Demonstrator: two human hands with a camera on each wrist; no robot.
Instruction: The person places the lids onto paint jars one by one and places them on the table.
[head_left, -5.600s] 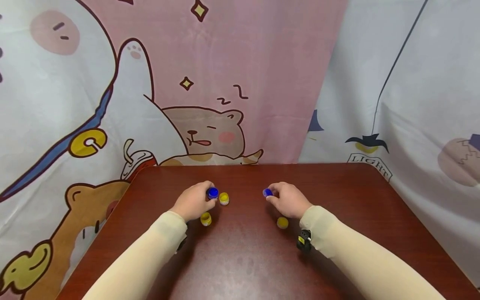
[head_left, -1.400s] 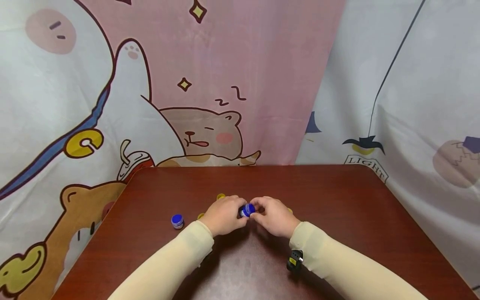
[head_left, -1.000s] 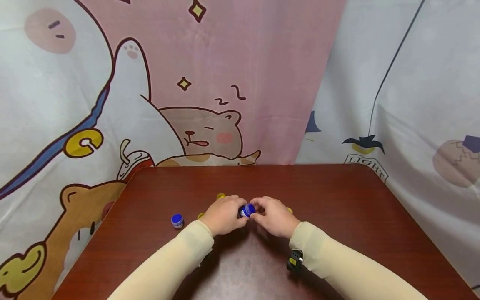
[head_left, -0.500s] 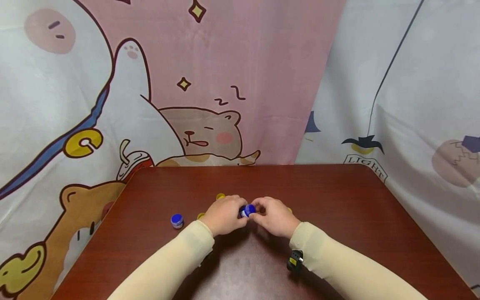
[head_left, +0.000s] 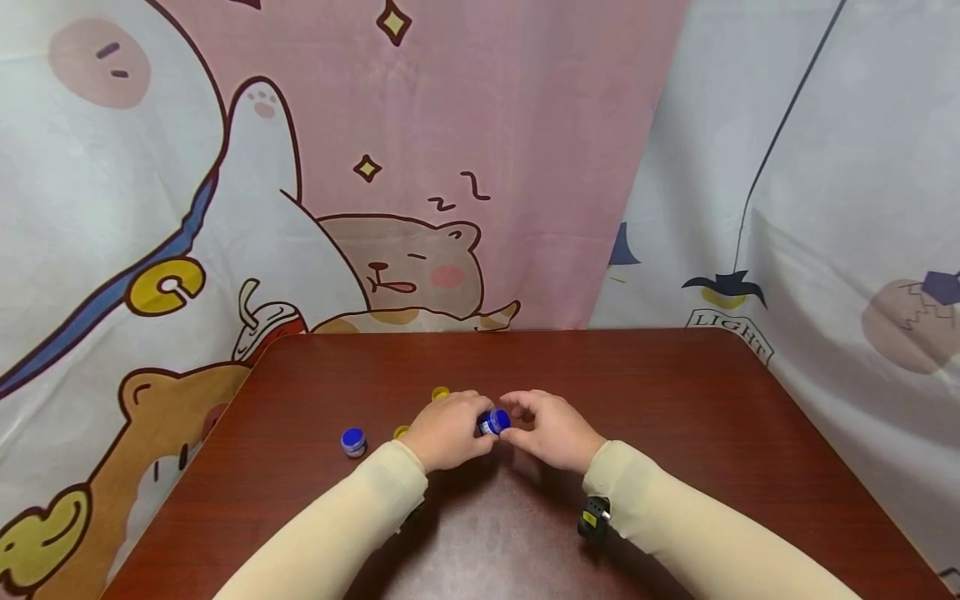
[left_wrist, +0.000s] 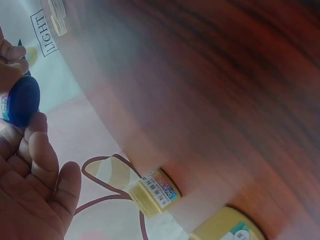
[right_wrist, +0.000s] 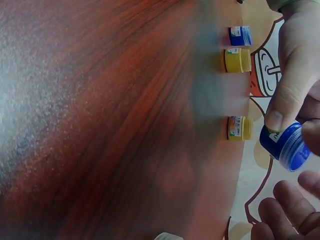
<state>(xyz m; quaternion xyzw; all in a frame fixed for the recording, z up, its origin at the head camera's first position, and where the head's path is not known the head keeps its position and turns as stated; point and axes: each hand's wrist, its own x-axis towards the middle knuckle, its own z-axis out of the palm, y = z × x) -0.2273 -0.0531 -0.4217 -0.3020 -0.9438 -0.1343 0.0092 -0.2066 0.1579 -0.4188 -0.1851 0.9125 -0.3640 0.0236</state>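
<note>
A small blue paint jar (head_left: 488, 425), tilted above the table, is held in my left hand (head_left: 448, 429). In the right wrist view, the left thumb presses on its labelled side. Its blue screw lid (head_left: 500, 420), with a clear rim, faces my right hand (head_left: 557, 435). The right thumb is at the lid's near edge; the right fingers stand a little apart from it, loosely bent. Partly behind the left hand are two yellow paint jars, the farther jar (head_left: 440, 392) and the nearer jar (head_left: 401, 432). Another blue paint jar (head_left: 354, 442) stands lidded to the left.
The reddish-brown wooden table (head_left: 645, 375) meets a cartoon-printed curtain (head_left: 570, 167) at its back edge. A yellowish clear-rimmed lid (left_wrist: 59, 22) lies on the table in the left wrist view; the right hand hides it in the head view.
Since the oldest frame, the hands have come together, and the lid held in the right hand is now at the jar. Just now the right fingers have spread off the lid, the hand shifting slightly right.
</note>
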